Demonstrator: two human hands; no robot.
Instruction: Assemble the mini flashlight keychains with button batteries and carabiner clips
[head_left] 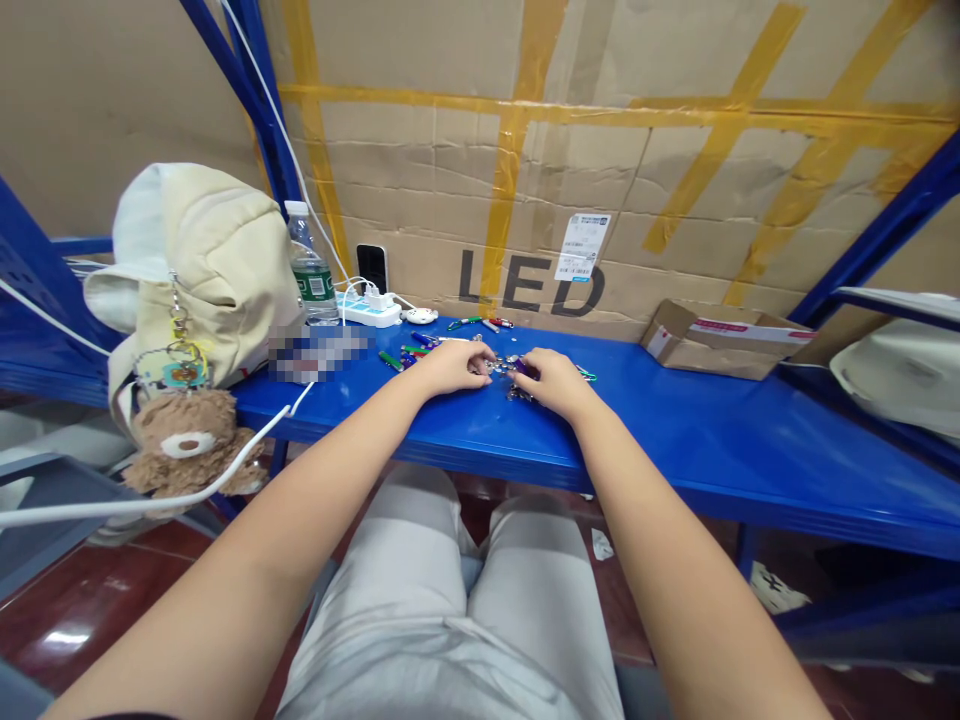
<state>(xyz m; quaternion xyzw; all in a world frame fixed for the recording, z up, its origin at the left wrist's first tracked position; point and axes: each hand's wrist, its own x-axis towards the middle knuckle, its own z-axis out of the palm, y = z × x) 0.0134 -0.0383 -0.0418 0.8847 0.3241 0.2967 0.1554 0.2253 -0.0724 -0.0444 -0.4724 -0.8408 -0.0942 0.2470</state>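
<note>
My left hand [459, 366] is closed in a pinch beside a cluster of small shiny silver metal parts [517, 392] on the blue shelf. What its fingertips hold is too small to make out. Facing it, my right hand [555, 382] curls over a small purple piece [520, 367] with its thumb and fingers closed around it. Several slim coloured pieces that look like pens [411, 352] lie behind and left of my left hand. Further back are a green one [465, 322] and a red one [501, 322]. A green-tipped piece [586, 374] shows past my right hand.
A cream bag [217, 260] with a teddy bear charm [191, 440], a water bottle [313, 280], a power strip [371, 310] and a phone [373, 267] stand left. A white cable [187, 508] crosses the left foreground. An open cardboard box [720, 340] sits right, before a large carton [435, 190].
</note>
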